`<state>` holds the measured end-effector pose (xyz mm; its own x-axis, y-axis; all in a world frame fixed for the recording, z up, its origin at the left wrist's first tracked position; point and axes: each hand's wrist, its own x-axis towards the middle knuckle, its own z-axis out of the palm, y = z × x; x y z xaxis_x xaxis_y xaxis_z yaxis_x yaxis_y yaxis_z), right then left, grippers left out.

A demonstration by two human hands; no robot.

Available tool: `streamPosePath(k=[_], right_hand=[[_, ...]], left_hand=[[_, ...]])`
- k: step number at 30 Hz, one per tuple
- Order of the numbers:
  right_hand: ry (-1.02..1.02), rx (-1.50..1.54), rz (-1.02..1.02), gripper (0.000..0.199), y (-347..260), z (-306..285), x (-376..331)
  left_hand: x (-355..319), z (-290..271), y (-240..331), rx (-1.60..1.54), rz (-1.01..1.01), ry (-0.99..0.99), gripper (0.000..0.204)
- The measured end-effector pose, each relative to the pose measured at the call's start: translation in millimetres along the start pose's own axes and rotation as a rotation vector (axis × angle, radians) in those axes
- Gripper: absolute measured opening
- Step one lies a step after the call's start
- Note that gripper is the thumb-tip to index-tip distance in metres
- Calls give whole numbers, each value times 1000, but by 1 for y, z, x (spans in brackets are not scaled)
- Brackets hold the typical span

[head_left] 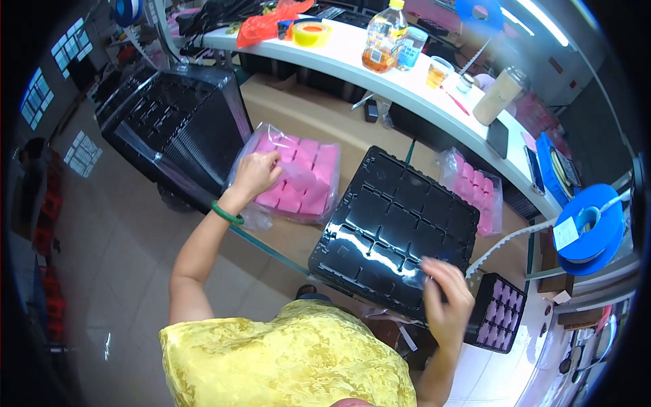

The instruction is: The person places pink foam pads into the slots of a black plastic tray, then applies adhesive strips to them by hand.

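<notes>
My left hand [256, 175], a green bangle [227, 212] on its wrist, is over a clear plastic bag of pink foam pieces [315, 157]. Its fingers are curled closed against the pieces; what they pinch is hard to see. In front of me lies a glossy black plastic tray [400, 224] with a grid of moulded cross-shaped ridges. Above its near right edge is my right hand [447, 302], holding nothing, thumb and fingers apart.
A tall stack of black trays [180, 122] stands at left. Another bag of pink pieces [475, 186] lies right of the tray. A filled black tray [502, 313] sits lower right, near a blue reel [591, 234]. Bottles and tape [312, 34] stand on the white shelf [339, 51].
</notes>
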<state>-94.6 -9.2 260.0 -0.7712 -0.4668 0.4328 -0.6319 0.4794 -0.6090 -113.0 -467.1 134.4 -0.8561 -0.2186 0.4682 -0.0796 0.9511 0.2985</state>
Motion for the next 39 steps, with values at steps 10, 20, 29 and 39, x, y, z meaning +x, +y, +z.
streamPosePath(k=[10, 20, 29, 39], right_hand=[[131, -158, -86, 42, 9, 130, 141], [553, -330, -286, 29, 53, -25, 73], [379, -526, -188, 36, 90, -32, -17], [135, -403, -39, 41, 143, -4, -64]], left_hand=[[83, -168, 183, -370, 482, -28, 30], [84, -125, 217, -214, 849, 233, 31], [28, -36, 192, -250, 822, 92, 40], [-13, 28, 152, -247, 617, -300, 59]])
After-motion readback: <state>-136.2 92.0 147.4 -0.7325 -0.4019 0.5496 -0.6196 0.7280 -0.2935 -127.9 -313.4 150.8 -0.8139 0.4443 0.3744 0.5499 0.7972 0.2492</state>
